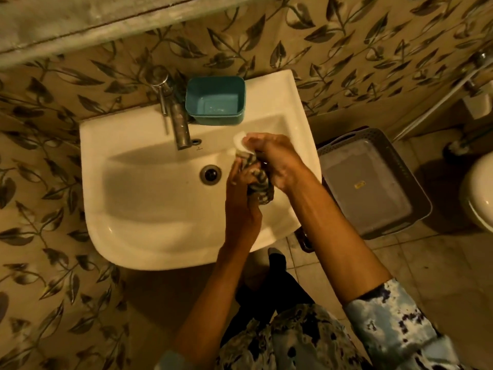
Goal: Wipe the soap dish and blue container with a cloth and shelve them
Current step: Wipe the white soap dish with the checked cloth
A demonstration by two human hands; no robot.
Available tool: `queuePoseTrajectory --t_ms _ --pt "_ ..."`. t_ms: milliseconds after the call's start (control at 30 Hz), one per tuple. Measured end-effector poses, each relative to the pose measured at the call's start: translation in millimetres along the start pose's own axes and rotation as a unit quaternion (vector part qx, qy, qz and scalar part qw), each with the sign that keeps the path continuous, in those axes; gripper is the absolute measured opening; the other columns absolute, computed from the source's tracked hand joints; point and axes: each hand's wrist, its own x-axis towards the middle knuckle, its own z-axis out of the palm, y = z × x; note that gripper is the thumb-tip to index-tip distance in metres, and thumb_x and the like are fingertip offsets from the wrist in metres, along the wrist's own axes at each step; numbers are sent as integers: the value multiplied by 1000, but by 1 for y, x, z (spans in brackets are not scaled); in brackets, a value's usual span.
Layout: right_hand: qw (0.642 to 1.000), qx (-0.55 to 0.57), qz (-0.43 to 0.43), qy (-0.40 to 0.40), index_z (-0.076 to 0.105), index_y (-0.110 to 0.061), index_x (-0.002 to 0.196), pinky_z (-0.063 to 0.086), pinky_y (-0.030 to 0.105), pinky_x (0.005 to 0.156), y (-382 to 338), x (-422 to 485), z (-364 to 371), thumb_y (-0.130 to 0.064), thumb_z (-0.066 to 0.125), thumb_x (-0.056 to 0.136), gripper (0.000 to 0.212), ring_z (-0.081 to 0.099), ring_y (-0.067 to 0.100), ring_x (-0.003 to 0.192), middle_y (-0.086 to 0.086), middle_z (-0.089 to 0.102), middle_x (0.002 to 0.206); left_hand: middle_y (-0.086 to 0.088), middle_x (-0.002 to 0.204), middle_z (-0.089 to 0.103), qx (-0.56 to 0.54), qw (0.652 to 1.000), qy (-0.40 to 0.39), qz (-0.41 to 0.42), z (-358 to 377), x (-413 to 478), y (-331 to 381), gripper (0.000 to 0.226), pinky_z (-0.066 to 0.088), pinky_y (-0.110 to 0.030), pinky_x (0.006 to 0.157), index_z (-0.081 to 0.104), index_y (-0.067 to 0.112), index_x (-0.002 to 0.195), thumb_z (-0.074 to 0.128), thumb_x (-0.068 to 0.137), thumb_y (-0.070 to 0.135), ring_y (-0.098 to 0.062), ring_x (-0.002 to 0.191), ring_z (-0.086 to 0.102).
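Two hands are working together above the right half of a white sink (138,214). Going left to right: a metal tap (178,121) is standing at the far rim, and just right of it the blue container (215,102) is sitting open and upright on the sink's far ledge. The left hand (240,198) is gripping a bunched patterned cloth (260,182); the right hand (277,161) is curling closed around the white soap dish (239,141), pressing it against the cloth. Farther right, a grey basket (416,190) is resting on the floor, its small yellow label (359,185) unreadable.
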Motion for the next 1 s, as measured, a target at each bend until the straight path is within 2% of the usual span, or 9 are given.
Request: queuePoseTrajectory --t_ms 133,267,367,467,567,633,733,867,1000 --pt "999 45 23 8 68 0 95 55 26 66 -5 -6 7 -16 58 88 20 68 19 65 14 71 82 -31 127 52 29 998 -1 47 -5 35 31 64 44 -52 102 46 -8 125 35 95 47 -40 119 53" --pt "983 165 85 -15 67 -7 87 55 27 60 -25 -9 -5 -24 69 78 19 66 18 61 7 70 66 -33 133 47 157 961 -40 226 -11 40 24 40 22 -62 110 43 2 121 30 100 33 -32 138 26" --pt "982 156 99 -40 59 -5 91 43 21 37 -18 -12 -6 -17 75 73 28 58 13 44 4 60 58 -18 145 30 132 960 -89 231 -12 30 8 34 12 -59 111 33 14 125 34 91 11 -23 145 4" --pt "976 164 143 -17 52 -7 84 40 19 33 -13 -12 -12 -11 68 80 17 49 11 36 2 49 57 -15 151 31 199 939 -162 229 -13 34 -11 31 6 -53 119 41 21 116 35 88 8 -37 145 14" --pt "968 215 123 40 60 -2 92 58 34 60 -15 -9 -18 -13 65 82 15 64 24 62 13 64 78 -13 146 37 190 929 -162 273 -19 30 -17 28 8 -54 118 45 20 103 43 85 -2 -31 144 20" --pt "949 293 94 67 60 -2 105 52 53 88 -15 -5 -19 -14 64 85 24 64 36 98 17 64 101 -13 140 40 174 931 -132 293 -24 20 -24 32 12 -53 117 46 16 107 46 84 -7 -22 143 17" --pt "923 366 74 94 56 -3 106 42 61 96 -6 -2 -16 -15 56 92 18 56 39 115 20 62 98 -21 129 50 100 967 -76 223 -22 12 -28 22 36 -65 102 45 7 114 44 93 3 -30 131 40" --pt "912 378 50 152 61 -5 114 47 58 95 11 3 -7 -12 46 91 29 59 41 111 23 65 111 -4 104 55 -10 996 76 40 -7 25 -1 24 46 -12 87 44 -10 115 46 94 0 11 101 53" --pt "914 322 27 246 64 -11 114 54 56 81 24 9 -3 -17 36 88 39 65 40 95 20 68 105 0 103 56 -92 988 119 -21 -4 39 11 24 48 -14 82 44 1 115 49 91 -1 2 94 57"
